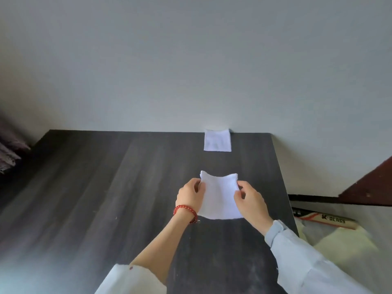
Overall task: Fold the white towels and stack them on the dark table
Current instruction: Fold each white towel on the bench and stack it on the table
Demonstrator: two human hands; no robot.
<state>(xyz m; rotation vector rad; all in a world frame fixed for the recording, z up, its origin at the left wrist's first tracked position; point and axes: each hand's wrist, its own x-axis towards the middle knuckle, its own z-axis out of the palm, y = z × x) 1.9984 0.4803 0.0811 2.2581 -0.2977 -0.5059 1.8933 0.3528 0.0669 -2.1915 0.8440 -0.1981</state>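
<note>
A white towel (219,196) is held between my hands, its far edge lifted and its near edge lying on the dark table (110,187). My left hand (189,196), with a red bead bracelet at the wrist, pinches the towel's left edge. My right hand (250,198) pinches its right edge. A second white towel (217,140), folded into a flat square, lies at the table's far edge against the wall.
The grey wall (191,60) runs along the table's far edge. Right of the table, on the floor, lie a cream cloth (343,240) and a printed bag (331,219), below a dark red panel (373,187). Dark fabric (8,149) sits at the far left.
</note>
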